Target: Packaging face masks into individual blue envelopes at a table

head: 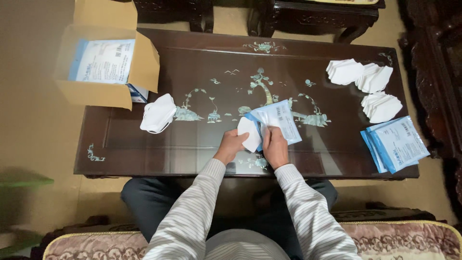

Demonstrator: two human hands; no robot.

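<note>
At the near middle of the dark inlaid table [144, 139], both hands work on one item. The left hand [232, 145] pinches a folded white mask [249, 133]; the right hand [275, 144] is closed around the lower edge of a blue-and-white pouch [278, 120]. The mask lies just above the left-hand fingers and touches the pouch on its left side; how far it sits inside the pouch cannot be determined.

Counts: one cardboard box [144, 62] at the far left corner; one loose pile of masks [158, 113] just beside it; three stacks of folded masks [365, 79] at the far right; one pile of pouches [397, 143] at the near right corner, count per pile unclear. The box is partly cut off by the top edge.
</note>
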